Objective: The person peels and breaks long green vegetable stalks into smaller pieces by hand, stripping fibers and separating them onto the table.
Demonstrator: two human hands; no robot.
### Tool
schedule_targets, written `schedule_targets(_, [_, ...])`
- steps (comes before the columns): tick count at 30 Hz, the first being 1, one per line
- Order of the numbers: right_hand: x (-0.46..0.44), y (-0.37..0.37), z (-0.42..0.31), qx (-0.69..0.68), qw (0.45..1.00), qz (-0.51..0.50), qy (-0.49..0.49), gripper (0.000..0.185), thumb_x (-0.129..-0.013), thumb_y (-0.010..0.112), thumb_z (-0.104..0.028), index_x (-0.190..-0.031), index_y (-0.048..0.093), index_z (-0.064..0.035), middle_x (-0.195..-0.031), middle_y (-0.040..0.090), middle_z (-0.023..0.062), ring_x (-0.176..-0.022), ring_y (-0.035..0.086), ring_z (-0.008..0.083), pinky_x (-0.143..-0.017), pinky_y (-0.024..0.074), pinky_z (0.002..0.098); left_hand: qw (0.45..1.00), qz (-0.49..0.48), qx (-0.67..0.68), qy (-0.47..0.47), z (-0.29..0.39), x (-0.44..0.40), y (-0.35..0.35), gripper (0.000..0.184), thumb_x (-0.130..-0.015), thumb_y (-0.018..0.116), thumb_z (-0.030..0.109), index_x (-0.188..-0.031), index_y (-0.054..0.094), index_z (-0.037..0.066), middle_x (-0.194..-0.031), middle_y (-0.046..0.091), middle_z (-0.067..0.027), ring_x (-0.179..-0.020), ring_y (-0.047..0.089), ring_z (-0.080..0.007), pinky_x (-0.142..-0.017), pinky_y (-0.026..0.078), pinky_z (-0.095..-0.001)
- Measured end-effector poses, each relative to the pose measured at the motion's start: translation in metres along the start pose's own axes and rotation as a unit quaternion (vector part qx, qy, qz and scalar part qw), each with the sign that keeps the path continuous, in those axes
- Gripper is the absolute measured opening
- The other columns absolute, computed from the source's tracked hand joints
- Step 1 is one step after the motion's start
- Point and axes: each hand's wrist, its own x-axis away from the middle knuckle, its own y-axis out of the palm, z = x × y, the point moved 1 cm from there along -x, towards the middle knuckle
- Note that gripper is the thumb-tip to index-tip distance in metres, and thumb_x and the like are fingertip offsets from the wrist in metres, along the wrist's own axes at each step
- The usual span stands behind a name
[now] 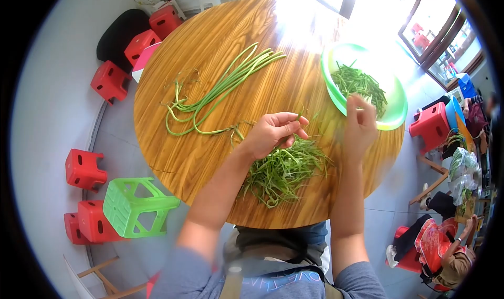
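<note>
My left hand (275, 132) is above the round wooden table, thumb and fingers pinching a thin green piece of garlic scape (300, 114). Just under it lies a heap of thin green trimmings (286, 173). My right hand (361, 123), smeared by motion, is closed at the near rim of a green plastic basin (403, 107); whatever it may hold is hidden. Inside the basin are short cut green pieces (359, 84). Left of my hands, a loose bundle of long green stems that look like garlic scapes (220, 92) lies with its curled ends to the left.
The wooden table (178, 168) stands before me. Red stools (84, 169) and a green stool (137, 207) are on the floor to the left. At the right, another person (446, 246) sits by a bench with vegetables and plastic bags (463, 165). Bright light glares off the table's far edge.
</note>
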Motion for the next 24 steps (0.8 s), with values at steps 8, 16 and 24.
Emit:
schedule_targets(8, [0.016,0.022,0.0,-0.264,0.886,-0.328,0.192,0.018,-0.084,0.064,-0.011,-0.096,0.062,0.0018,-0.078,0.063,0.0042,-0.076,0.061,0.0098,-0.069,0.0475,0.0222,1.0,-0.012,-0.009,-0.01,-0.005,-0.002,-0.001,0.022,-0.092,0.052,0.014,-0.106,0.059,-0.001,-0.08,0.064,-0.0072,-0.056,0.051,-0.0055,-0.048,0.039,-0.0185])
schedule_targets(16, [0.015,0.022,0.004,-0.224,0.922,-0.295,0.109,0.009,-0.079,0.067,-0.004,-0.085,0.063,0.0004,-0.074,0.059,0.0003,-0.065,0.054,0.0051,-0.058,0.0419,0.0184,1.0,-0.016,0.0,-0.014,-0.006,-0.001,0.001,0.021,-0.092,0.05,0.015,-0.102,0.06,-0.002,-0.082,0.064,-0.0077,-0.057,0.053,-0.009,-0.051,0.042,-0.0217])
schedule_targets(24, [0.022,0.025,-0.001,-0.181,0.92,-0.349,-0.009,0.006,-0.075,0.068,0.0,-0.079,0.065,0.0002,-0.074,0.055,-0.0007,-0.064,0.049,0.0036,-0.056,0.0391,0.0183,0.983,0.028,0.179,-0.013,-0.013,-0.009,-0.007,0.02,-0.095,0.045,0.016,-0.1,0.059,0.003,-0.086,0.064,-0.0073,-0.074,0.06,-0.0144,-0.066,0.047,-0.0267])
